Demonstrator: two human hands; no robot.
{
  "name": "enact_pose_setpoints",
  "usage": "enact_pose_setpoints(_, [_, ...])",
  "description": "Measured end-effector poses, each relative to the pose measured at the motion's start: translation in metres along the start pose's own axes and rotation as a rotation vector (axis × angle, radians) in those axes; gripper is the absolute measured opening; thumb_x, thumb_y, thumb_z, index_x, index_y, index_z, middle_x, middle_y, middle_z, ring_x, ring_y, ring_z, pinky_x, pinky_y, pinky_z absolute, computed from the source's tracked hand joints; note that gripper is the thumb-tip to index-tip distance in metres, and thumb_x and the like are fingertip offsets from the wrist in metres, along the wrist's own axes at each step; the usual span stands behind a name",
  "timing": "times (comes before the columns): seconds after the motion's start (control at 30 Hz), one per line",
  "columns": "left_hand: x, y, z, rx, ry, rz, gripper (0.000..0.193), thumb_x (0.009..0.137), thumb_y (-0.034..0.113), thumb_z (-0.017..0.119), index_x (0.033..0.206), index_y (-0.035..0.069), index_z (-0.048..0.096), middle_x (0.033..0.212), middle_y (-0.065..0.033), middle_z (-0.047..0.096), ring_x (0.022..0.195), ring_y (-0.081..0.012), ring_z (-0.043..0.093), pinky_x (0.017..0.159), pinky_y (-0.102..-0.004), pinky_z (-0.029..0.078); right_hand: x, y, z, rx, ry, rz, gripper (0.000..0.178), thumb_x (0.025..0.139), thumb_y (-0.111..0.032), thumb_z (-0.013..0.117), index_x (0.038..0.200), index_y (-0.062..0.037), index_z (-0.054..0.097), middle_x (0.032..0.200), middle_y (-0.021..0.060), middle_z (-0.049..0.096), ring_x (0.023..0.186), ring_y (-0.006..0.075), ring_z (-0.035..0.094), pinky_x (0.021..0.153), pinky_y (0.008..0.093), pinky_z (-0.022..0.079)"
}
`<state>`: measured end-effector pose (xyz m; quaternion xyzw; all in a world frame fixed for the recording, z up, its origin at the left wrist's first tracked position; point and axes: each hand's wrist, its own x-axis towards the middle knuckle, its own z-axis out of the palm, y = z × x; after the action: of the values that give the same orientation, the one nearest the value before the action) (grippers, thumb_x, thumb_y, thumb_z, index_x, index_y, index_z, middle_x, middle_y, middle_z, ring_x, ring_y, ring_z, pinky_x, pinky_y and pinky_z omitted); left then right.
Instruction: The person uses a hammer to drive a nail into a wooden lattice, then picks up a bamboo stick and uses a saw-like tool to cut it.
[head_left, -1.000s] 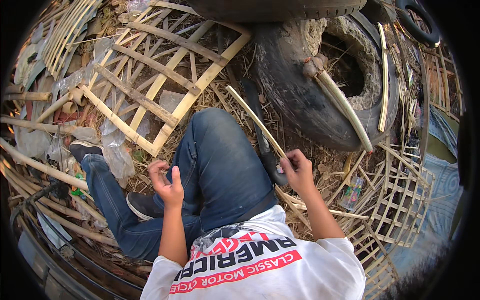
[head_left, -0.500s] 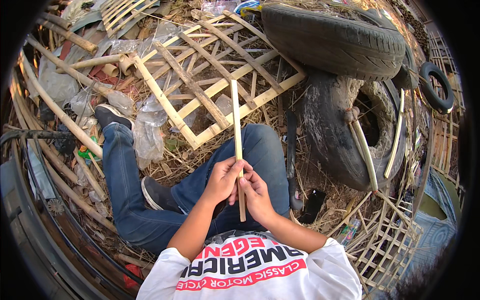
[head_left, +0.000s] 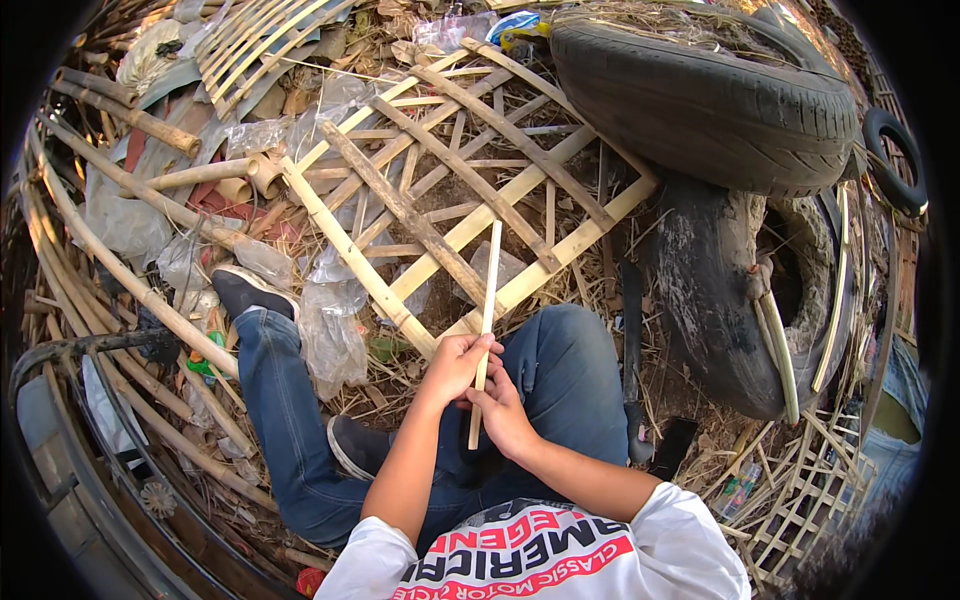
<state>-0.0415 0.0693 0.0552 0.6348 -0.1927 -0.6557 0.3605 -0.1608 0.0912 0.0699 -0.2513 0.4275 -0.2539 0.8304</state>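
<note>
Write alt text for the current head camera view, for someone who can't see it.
A person's left hand and right hand hold a thin, straight, pale wooden strip above blue denim jeans. Beyond it, an open lattice of flat tan wooden slats lies on straw-littered ground, with worn black rubber tires to the right.
</note>
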Motion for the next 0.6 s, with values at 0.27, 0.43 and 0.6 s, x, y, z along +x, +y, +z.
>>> enact_pose_setpoints(0.27, [0.013, -0.006, -0.002, -0.064, -0.118, 0.009, 0.033, 0.097, 0.026, 0.048, 0.085, -0.001, 0.063, 0.071, -0.0039, 0.06, 0.063, -0.0084, 0.056, 0.059, -0.0224, 0.046, -0.006, 0.0, -0.001, -0.021, -0.055, 0.019, 0.069, 0.083, 0.009, 0.051, 0.141, -0.0045, 0.016, 0.131, 0.0121, 0.041, 0.12, 0.0191, 0.043, 0.097, 0.0325, 0.039])
enact_pose_setpoints(0.43, [0.013, -0.01, -0.002, -0.109, -0.077, 0.01, 0.034, 0.098, 0.026, 0.046, 0.084, -0.001, 0.061, 0.074, -0.0054, 0.061, 0.067, -0.0101, 0.059, 0.062, -0.0235, 0.048, -0.005, 0.0, -0.005, -0.08, -0.07, 0.049, 0.073, 0.082, 0.01, 0.053, 0.142, -0.0029, 0.013, 0.135, 0.0142, 0.036, 0.125, 0.0209, 0.04, 0.102, 0.0342, 0.036])
enact_pose_setpoints(0.6, [0.001, -0.013, -0.004, -0.152, -0.056, -0.032, 0.034, 0.098, 0.025, 0.045, 0.085, -0.002, 0.061, 0.075, -0.0059, 0.061, 0.067, -0.0111, 0.059, 0.062, -0.0243, 0.049, -0.009, 0.002, -0.01, -0.181, -0.126, 0.073, 0.077, 0.081, 0.008, 0.055, 0.143, 0.0, 0.01, 0.139, 0.0176, 0.032, 0.131, 0.024, 0.033, 0.107, 0.0361, 0.029])
